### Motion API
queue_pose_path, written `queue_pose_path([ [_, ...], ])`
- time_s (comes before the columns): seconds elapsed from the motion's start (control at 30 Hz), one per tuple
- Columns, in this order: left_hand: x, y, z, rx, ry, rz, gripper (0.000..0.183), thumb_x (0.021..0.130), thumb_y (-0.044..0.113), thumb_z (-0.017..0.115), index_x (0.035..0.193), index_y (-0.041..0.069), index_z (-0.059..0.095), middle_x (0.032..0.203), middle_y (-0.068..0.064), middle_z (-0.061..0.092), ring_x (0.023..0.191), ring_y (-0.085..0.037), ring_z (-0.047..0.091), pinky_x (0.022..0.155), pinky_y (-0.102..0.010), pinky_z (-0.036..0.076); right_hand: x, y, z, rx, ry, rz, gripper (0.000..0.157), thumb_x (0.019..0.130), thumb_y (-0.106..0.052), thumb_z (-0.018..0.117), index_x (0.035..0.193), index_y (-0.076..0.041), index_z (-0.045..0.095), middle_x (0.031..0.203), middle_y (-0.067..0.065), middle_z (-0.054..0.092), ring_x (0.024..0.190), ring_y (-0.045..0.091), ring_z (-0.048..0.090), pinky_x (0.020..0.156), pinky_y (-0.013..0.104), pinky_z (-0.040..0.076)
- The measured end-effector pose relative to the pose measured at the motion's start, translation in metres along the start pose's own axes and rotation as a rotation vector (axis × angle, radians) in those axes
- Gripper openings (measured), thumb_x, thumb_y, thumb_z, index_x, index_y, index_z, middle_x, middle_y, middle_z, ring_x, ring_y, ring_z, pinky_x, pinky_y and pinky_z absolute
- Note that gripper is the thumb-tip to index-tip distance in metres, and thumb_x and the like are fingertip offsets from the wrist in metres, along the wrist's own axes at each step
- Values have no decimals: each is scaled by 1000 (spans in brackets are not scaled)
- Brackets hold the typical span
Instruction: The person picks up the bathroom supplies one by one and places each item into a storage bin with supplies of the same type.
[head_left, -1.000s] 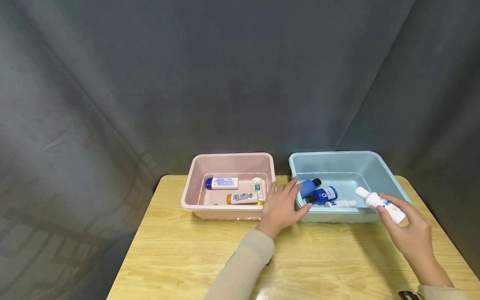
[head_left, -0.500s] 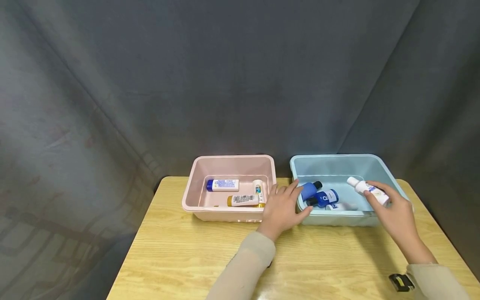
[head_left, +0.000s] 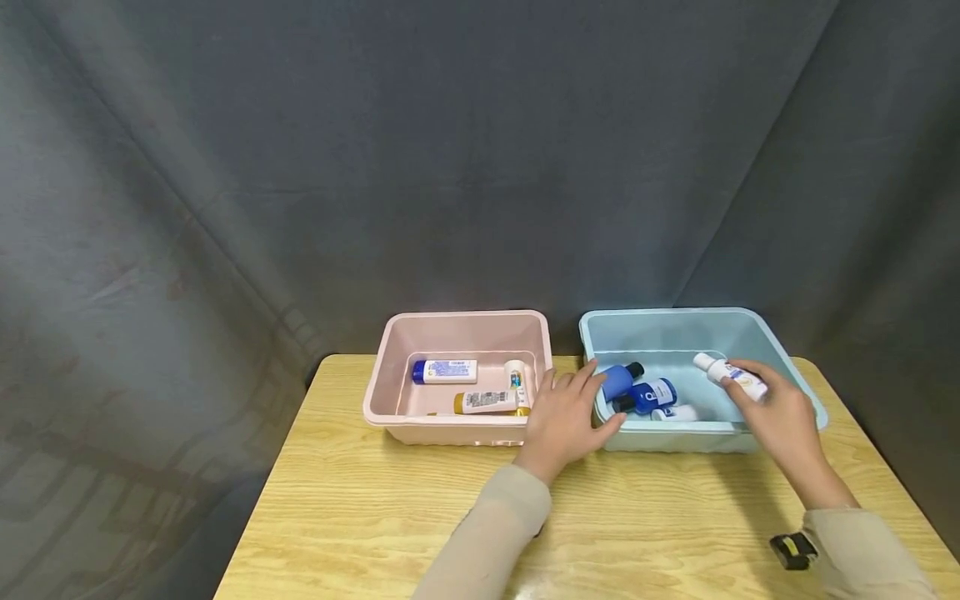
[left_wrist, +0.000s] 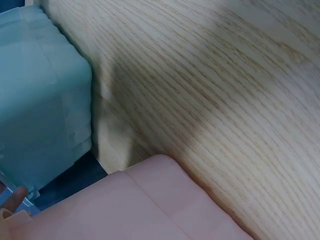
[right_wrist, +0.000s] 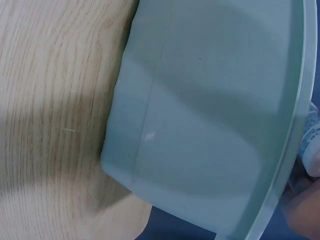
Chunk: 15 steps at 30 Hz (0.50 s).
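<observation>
My right hand [head_left: 780, 417] grips a white bottle [head_left: 731, 376] with a white cap and blue print, held over the right part of the blue bin [head_left: 787, 433]. In the right wrist view, the bin's wall [right_wrist: 210, 110] fills the middle and the bottle [right_wrist: 312, 145] shows at the right edge. My left hand [head_left: 561, 421] spreads its straight fingers across the gap between the bins, at the near corners of the pink bin [head_left: 450, 421] and the blue one. Inside the blue bin lie a light blue bottle [head_left: 617, 381], a dark blue bottle [head_left: 652, 395] and a white one [head_left: 675, 413].
The pink bin contains a white tube with a blue cap [head_left: 446, 371], a white tube with a yellow cap [head_left: 486, 401] and a small white container [head_left: 515, 375]. Both bins stand at the back of the wooden table [head_left: 637, 517], before a dark grey curtain [head_left: 480, 167].
My right hand has carried the white bottle leftward and forward, from the blue bin's near right corner to over its inside. My left hand has stayed in place.
</observation>
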<state>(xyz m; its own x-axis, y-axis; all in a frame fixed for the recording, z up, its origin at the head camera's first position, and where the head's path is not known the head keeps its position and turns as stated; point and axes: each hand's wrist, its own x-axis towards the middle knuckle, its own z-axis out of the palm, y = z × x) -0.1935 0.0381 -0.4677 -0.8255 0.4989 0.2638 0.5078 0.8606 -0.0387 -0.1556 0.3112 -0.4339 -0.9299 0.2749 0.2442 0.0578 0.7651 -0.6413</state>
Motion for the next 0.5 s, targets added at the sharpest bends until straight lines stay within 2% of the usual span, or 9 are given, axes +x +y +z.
queue_pose_path([
  [0.17,1,0,-1,1,5,4,71,94,73,27,147,29,46,158,8,35,126,-12,52,114,-45,28,3,0,1,-9,-13,7,46,98,-27,61,133,2,57,124,35,56,88,35,51,60,33,34],
  [0.5,1,0,-1,10,-10,1,71,94,73,27,148,30,45,158,8,34,127,-12,51,114,-44,27,2,6,5,-24,-30,-6,43,96,-19,63,131,5,57,120,35,57,84,32,52,55,26,38],
])
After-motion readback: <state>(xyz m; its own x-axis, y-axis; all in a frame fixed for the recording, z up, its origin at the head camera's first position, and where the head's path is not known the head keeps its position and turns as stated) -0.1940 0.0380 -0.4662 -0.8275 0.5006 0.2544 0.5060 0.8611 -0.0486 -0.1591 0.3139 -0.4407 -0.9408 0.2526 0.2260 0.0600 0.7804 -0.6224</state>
